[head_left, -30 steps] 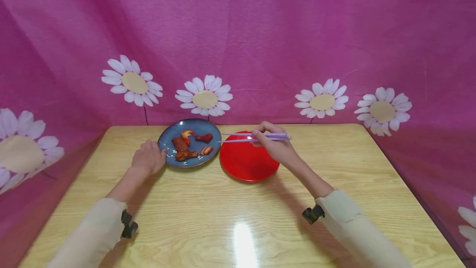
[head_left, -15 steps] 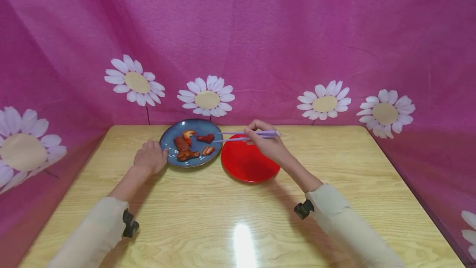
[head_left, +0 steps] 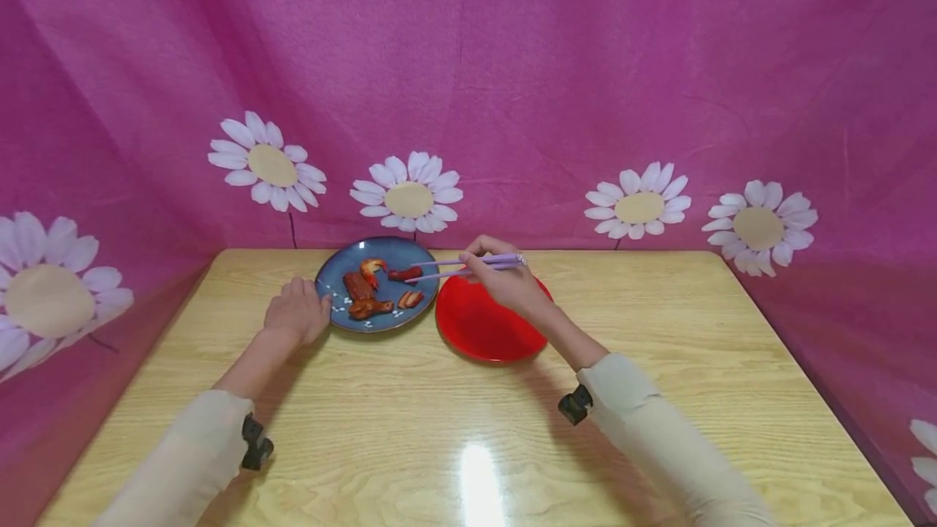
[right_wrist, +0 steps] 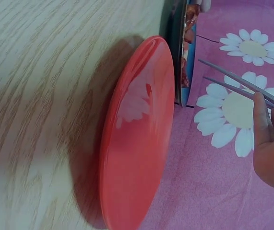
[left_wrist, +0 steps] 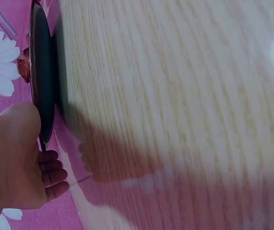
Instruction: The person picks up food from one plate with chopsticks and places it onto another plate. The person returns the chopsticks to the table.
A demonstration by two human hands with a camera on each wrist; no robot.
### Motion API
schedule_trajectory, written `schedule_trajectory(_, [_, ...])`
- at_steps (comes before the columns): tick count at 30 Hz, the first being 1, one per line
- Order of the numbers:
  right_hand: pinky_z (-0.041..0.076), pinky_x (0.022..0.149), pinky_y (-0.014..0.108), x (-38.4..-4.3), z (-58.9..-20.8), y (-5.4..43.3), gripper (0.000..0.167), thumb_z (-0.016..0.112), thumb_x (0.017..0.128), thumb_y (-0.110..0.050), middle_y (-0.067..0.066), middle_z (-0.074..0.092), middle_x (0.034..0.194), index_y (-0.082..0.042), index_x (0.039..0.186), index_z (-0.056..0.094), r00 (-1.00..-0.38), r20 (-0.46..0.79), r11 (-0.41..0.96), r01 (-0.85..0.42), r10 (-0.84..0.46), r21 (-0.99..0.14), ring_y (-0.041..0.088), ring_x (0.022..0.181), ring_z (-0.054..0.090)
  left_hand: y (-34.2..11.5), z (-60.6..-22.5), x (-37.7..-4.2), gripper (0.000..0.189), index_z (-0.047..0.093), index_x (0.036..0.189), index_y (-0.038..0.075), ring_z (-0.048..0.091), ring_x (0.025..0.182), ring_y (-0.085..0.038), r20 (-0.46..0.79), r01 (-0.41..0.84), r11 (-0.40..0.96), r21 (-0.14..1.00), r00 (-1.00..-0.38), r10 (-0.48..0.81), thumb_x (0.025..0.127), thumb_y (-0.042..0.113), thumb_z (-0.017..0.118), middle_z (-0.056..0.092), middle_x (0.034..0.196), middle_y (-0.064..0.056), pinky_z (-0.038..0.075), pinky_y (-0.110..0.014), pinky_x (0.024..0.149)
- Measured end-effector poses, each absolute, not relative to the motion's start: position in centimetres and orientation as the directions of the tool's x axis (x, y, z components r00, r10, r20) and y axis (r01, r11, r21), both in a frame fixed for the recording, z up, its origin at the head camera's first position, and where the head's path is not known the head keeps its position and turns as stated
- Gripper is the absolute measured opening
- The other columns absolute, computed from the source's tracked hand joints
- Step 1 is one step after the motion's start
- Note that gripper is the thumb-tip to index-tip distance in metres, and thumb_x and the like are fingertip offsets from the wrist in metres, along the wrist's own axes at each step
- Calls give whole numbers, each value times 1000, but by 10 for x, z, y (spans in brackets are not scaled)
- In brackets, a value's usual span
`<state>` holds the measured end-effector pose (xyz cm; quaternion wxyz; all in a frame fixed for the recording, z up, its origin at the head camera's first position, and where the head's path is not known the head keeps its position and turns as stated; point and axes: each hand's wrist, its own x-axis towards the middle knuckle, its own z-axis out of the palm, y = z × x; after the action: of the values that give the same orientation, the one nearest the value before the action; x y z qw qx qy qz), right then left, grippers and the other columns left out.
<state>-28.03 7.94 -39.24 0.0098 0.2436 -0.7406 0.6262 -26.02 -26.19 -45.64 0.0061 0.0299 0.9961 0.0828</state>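
Observation:
In the head view, my left hand (head_left: pixel 296 311) grips the left rim of a blue plate (head_left: pixel 350 255), its thumb over the edge and fingers curled below in the left wrist view. My right hand (head_left: pixel 507 281) holds purple chopsticks (head_left: pixel 510 259) with their tips spread. Those tips reach over the plate's right side, around a dark red meat piece (head_left: pixel 401 275); whether they touch it I cannot tell. Also on the plate are a shrimp (head_left: pixel 373 267), a brown meat slab (head_left: pixel 357 286), a chicken drumstick (head_left: pixel 369 308) and meat slices (head_left: pixel 411 299).
A red plate (head_left: pixel 492 328) stands just right of the blue one, beneath my right forearm and hand. Both plates are near the back of the wooden table (head_left: pixel 381 429). A pink cloth (head_left: pixel 520 88) with daisies rises behind and on both sides.
My right hand has moved left with the chopsticks, bringing their tips from the blue plate's right rim to the dark red meat piece. The left hand stays at the rim.

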Motion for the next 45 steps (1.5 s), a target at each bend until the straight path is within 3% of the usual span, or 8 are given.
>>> schedule_trajectory(5, [58,77,34,-285,-398,72,15,64,98,-7,28,64,96,8,96,62,-876,313,109,-375,-367,-921,28,84,71,-264,-459,-260,48,43,114,-22,49,100,-46,7,59,985,165,-998,59,103,25,37,43,99,-28,45,-57,83])
schedule_trajectory(8, [58,79,36,-287,-399,69,18,63,98,-7,30,65,99,11,97,61,-874,308,115,-374,-377,-920,35,88,70,-264,-460,-260,47,44,112,-21,49,100,-45,13,58,985,162,-998,57,103,25,37,43,99,-27,44,-57,83])
schedule_trajectory(12, [56,81,48,-289,-401,64,20,62,99,-8,30,66,97,12,98,60,-874,306,130,-377,-378,-917,40,87,67,-265,-462,-261,47,44,112,-20,49,100,-44,12,53,986,156,-999,52,103,25,37,43,99,-27,45,-56,83])
schedule_trajectory(15, [55,80,53,-290,-401,61,19,63,99,-9,29,67,96,10,97,61,-875,303,147,-379,-377,-914,36,84,66,-265,-463,-262,46,44,112,-20,49,100,-45,14,53,988,147,-999,51,103,25,37,44,99,-27,45,-57,83])
schedule_trajectory(23, [58,78,33,-296,-404,53,20,61,100,-10,22,70,99,10,99,60,-895,263,172,-342,-361,-924,32,89,70,-266,-464,-263,46,44,111,-19,49,101,-45,24,53,987,154,-998,50,103,25,37,44,100,-27,44,-57,84])
schedule_trajectory(29, [57,78,34,-300,-407,49,15,61,100,-10,22,70,98,5,95,61,-902,259,195,-339,-346,-920,38,91,69,-267,-464,-264,46,45,112,-19,49,99,-44,31,59,989,138,-998,56,103,26,38,45,98,-26,45,-56,82])
schedule_trajectory(34, [57,80,38,-303,-409,47,20,60,101,-11,28,68,101,9,97,59,-902,257,197,-338,-348,-920,41,92,69,-266,-463,-263,47,45,112,-19,49,100,-43,27,59,989,135,-998,56,103,26,38,45,99,-26,45,-55,82])
schedule_trajectory(45, [55,73,38,-304,-410,42,25,59,102,-20,23,67,95,3,94,59,-896,257,257,-360,-362,-897,42,91,66,-266,-462,-262,45,45,108,-18,50,98,-44,38,58,989,136,-998,53,102,27,39,44,96,-24,44,-54,80])
